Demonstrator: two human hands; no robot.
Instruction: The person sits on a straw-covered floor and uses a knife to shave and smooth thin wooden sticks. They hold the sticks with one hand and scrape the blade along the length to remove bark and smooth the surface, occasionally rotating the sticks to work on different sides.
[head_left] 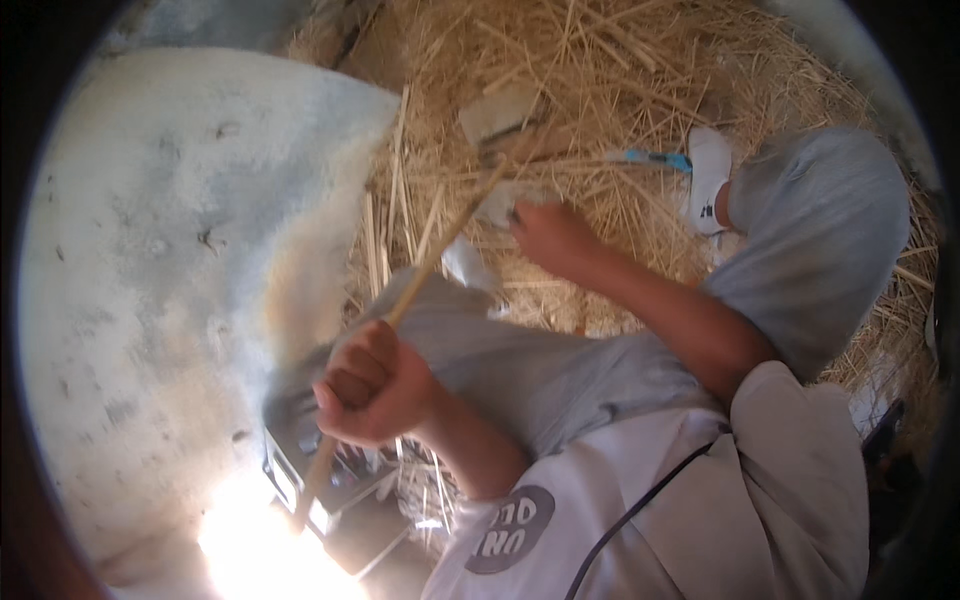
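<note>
My left hand (372, 385) fist is clamped on 1 long pale stick (420, 275), straight, slanting up-right over the straw pile (600, 90). My right hand (550, 235) rests on the straw; finger state unclear.

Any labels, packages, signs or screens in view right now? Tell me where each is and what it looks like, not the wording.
Round badge: on the white shirt at the lower middle, a dark grey circle with pale lettering.
Box-like device: on the ground below the left hand, dark with a pale edge; too glared to tell if it has a screen.
No packages or signs seen.
</note>
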